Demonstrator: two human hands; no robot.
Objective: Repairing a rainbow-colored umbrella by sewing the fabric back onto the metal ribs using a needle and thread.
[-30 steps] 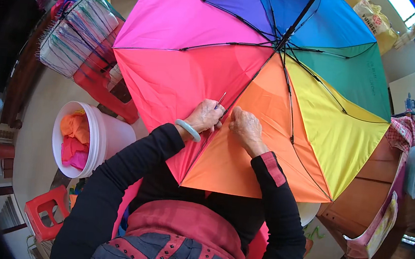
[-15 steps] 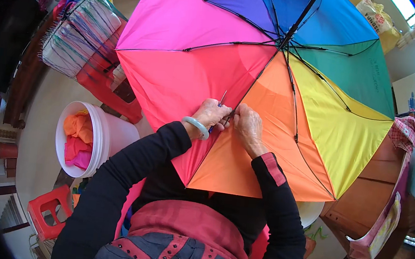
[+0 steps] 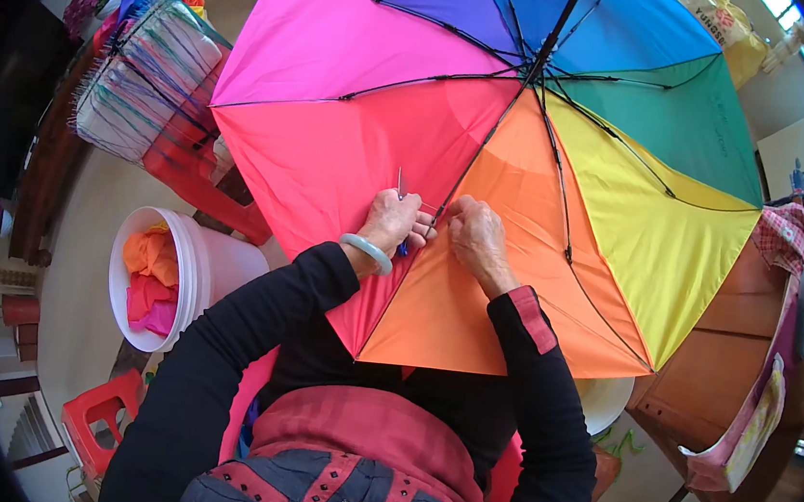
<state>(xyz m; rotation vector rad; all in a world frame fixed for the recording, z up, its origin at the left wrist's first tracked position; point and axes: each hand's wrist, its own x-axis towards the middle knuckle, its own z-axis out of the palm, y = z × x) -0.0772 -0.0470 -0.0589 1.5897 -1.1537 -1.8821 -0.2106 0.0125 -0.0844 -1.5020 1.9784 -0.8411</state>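
Spreading wide in front of the person (image 3: 366, 422), a rainbow umbrella (image 3: 504, 150) sits open with its inside facing up. Its black rib (image 3: 473, 163) between the red panel (image 3: 333, 167) and the orange panel (image 3: 529, 292) runs down to the gap between the 2 hands. The left hand (image 3: 389, 221), with a pale green bangle (image 3: 368, 251) on its wrist, is over the red panel and curls around a thin pointed tool (image 3: 400, 183) with a blue part. The tool's tip sticks up past the knuckles, and the left fingertips reach to the rib. The right hand (image 3: 476, 241) is over the orange panel, just beside the rib. Its fingers are bent and close together, but I cannot tell if they pinch anything. To the left, a white bucket (image 3: 227, 254) holds orange, red and pink cloth (image 3: 153, 275), and a red plastic stool (image 3: 99, 403) stands near it.
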